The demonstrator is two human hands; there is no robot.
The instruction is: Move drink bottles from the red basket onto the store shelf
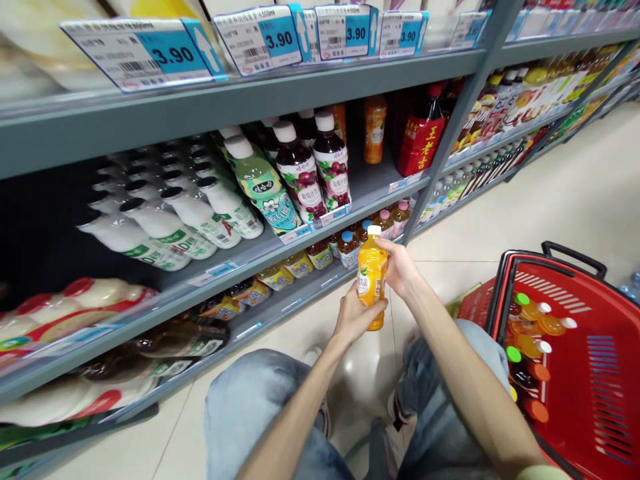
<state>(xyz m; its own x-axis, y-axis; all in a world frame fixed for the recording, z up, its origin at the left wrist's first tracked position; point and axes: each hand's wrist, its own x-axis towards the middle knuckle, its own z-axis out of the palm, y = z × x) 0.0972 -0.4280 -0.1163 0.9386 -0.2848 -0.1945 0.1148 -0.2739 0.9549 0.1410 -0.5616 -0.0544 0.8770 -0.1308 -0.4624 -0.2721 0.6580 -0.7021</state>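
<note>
An orange juice bottle (371, 270) with a white cap is held upright between my two hands, in front of the shelves. My left hand (356, 312) wraps round its lower part, thumb across the front. Higher up, my right hand (399, 267) grips the bottle's right side near the shoulder; some of its fingers are hidden behind the bottle. Grape juice bottles (303, 175) with white caps stand on the middle shelf beyond my hands. A similar orange bottle (374, 130) stands farther back on that shelf, beside a red-wrapped pack of dark bottles (423, 140).
At the right sits a red shopping basket (575, 373) with several bottles in it and a black handle. White milk bottles (155, 230) and a green drink bottle (260, 183) fill the shelf's left. Small bottles (349, 250) line the bottom shelf. Price tags (265, 39) hang above.
</note>
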